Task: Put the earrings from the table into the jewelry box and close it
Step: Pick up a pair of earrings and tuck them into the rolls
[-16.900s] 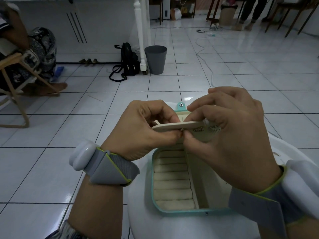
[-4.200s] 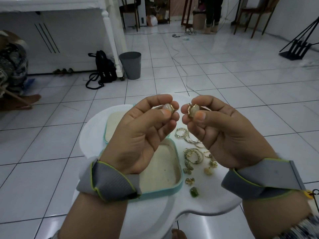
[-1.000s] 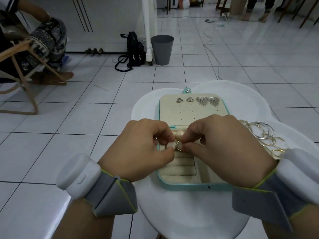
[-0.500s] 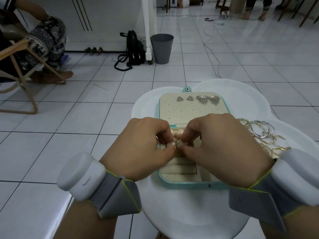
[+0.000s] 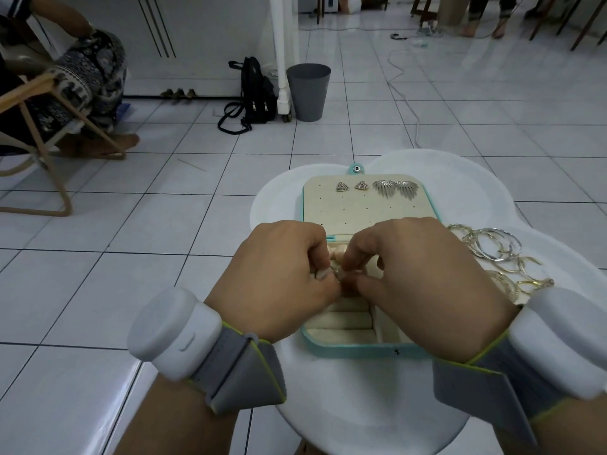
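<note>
Both grips came down since approx 4 s ago, when each held an earring up in the air. Now the left grip [image 5: 279, 280] & right grip [image 5: 423, 280] pinch one small earring [image 5: 338, 274] together, right over the soft rolls in the jewelry box [image 5: 354, 351].

Done: 2 triangle studs [image 5: 342, 186] & 2 fan earrings [image 5: 395, 188] sit pinned in the open lid [image 5: 361, 211] at 12 o'clock.

Left to do: hoops [image 5: 492, 247] lie in a pile on the desk [image 5: 361, 405] at 3 o'clock, beside the box. Box not closed yet. Prob. under halfway.
</note>
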`<state>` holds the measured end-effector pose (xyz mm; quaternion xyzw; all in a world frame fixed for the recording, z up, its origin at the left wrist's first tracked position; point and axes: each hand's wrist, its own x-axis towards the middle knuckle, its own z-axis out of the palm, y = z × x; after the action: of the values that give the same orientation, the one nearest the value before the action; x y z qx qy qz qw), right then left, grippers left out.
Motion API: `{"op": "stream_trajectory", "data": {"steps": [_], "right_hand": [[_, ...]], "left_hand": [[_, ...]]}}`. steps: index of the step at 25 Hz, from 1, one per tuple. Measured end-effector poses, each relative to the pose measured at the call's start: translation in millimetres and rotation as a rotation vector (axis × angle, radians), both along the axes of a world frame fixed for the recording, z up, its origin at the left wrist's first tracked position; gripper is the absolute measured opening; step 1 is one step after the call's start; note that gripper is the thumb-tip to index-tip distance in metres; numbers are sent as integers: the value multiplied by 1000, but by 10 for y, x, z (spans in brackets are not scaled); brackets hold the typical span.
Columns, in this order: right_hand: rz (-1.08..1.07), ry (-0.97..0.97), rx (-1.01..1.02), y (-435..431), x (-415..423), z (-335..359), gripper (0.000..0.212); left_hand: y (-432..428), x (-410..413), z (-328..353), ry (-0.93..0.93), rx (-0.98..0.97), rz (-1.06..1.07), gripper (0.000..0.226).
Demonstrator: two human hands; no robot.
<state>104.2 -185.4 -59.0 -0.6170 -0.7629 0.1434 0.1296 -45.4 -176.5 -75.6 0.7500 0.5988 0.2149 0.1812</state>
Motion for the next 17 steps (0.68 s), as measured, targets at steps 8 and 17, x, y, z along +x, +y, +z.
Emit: {"op": "stream_trajectory", "data": {"steps": [8, 17], "right_hand": [[-7, 25, -53, -1, 14, 20, 12], [-9, 40, -25, -6, 6, -12, 7]], "left_hand": [[17, -12, 39, 20, -77, -25, 6], [31, 5, 68, 40, -88, 6, 6]]}}
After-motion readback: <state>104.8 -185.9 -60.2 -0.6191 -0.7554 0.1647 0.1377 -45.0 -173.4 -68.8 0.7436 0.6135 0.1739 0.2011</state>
